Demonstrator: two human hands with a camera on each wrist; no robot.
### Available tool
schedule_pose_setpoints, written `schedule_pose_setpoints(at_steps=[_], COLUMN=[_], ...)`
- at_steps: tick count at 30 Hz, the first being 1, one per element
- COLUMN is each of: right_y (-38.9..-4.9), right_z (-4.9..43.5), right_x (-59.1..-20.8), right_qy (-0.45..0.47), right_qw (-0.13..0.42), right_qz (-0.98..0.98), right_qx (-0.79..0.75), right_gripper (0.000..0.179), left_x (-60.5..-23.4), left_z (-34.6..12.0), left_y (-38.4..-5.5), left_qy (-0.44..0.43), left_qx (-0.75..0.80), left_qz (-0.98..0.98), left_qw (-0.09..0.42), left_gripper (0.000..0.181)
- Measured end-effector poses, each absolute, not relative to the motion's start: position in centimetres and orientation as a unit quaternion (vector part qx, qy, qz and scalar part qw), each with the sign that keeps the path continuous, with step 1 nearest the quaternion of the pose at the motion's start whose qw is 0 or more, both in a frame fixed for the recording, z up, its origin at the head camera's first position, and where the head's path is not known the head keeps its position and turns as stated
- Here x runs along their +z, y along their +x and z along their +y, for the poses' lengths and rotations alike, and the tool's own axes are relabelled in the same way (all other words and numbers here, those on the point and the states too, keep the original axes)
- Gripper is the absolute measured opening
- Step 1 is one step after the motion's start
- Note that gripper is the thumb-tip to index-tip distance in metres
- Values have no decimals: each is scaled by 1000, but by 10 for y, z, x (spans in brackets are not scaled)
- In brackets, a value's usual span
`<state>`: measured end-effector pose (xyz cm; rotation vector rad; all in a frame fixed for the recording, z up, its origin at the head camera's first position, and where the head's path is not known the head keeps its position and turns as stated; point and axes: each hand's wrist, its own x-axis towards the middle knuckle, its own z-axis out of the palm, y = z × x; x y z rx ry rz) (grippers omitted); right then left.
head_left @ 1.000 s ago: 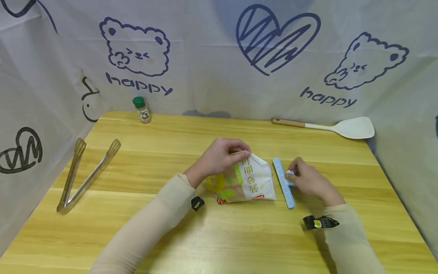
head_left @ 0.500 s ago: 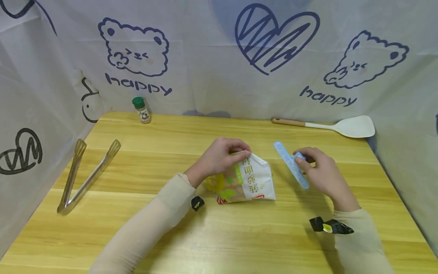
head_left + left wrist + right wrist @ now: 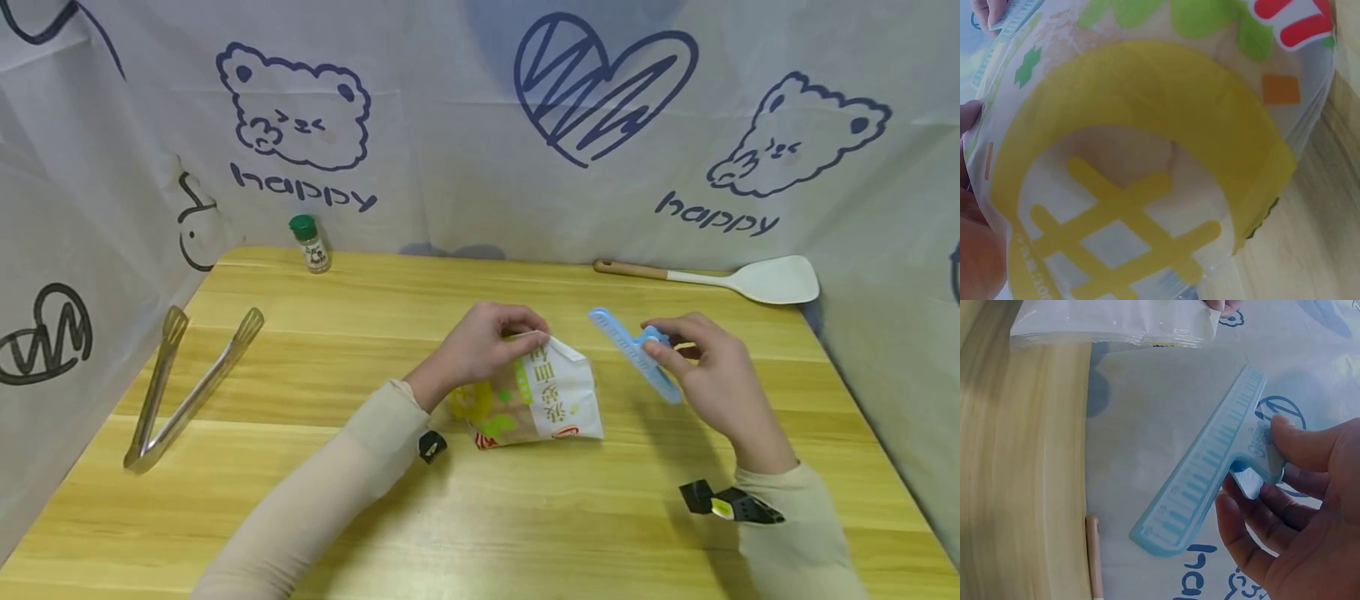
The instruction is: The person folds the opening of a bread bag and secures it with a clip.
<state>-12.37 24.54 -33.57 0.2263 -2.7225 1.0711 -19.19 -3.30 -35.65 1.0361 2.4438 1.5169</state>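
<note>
My left hand [image 3: 491,340] pinches the folded upper edge of a printed plastic bread bag [image 3: 564,398] in the middle of the table. In the left wrist view the bag's yellow ring print [image 3: 1166,81] fills most of the picture. To the bag's right, my right hand [image 3: 716,375] holds a light blue bag clip [image 3: 622,343] by its handle, raised over the table. The right wrist view shows the thumb on one side of the clip's handle [image 3: 1260,450] and fingers on the other. The long ribbed bar of the clip slants, apart from the bag.
Metal tongs [image 3: 197,392] lie spread at the left of the wooden table [image 3: 480,517]. A small green-capped shaker [image 3: 311,246] stands at the back left. Along the back right edge lies a white spatula [image 3: 776,280] with a wooden handle. Cloth walls [image 3: 450,125] with drawings enclose the table.
My right hand has lifted the bag clip from beside the bread bag and moved up and to the right, tilting the clip. My left hand has kept its pinch on the bag.
</note>
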Motion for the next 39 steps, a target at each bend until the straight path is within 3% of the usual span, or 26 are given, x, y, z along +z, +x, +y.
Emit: schedule_pose_setpoints(at_steps=[4,8,18,39], right_y=[-121,-121,-122,-122], right_z=[245,244,241,237], right_x=[-337,-337,-339,-352], right_qy=[95,122,188,181], right_qw=[120,171,239,217], right_qz=[-920,-901,-861,-884], right_qx=[361,380,407,373], right_gripper=[25,21,26,12], left_x=[-357,-357,-357,-359], left_z=[-34,-35,-37,-33], left_y=[-191,-191,-191,-190], left_qy=[335,331,329,334], left_qx=[494,495,497,496], left_qz=[801,802,803,801], left_qw=[49,43,24,19], left_gripper=[11,11,11,10])
